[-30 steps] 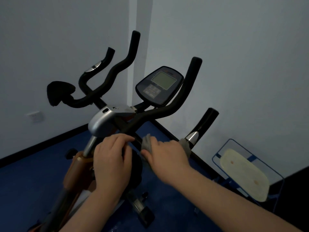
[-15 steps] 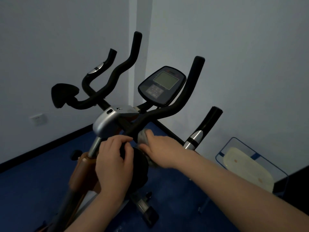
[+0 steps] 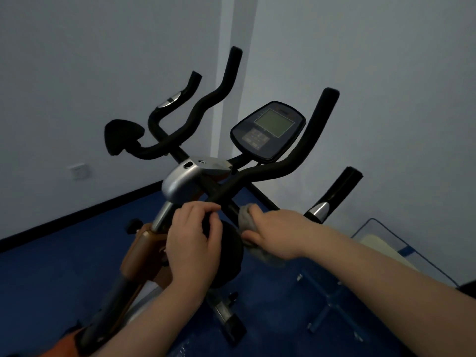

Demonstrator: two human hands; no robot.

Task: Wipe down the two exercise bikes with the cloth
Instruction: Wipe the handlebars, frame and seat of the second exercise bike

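Landmark: silver clamp (image 3: 184,180) on the bike (image 3: 144,243). Left of it, a black pad (image 3: 122,136) at the end of a handlebar (image 3: 206,106). Below it, left hand (image 3: 194,243): forearm rising from the lower edge, back of hand up, fingers (image 3: 203,208) curled shut over a black bar just under the clamp. Up and right of it, console (image 3: 268,131), screen tilted toward the camera. Below right of it, cloth (image 3: 246,217), grey, bunched, pressed against a black bar. Right hand (image 3: 277,233): forearm reaching in from the lower right, palm down, fingers closed on the cloth. Far right of it, blue rack (image 3: 401,249).
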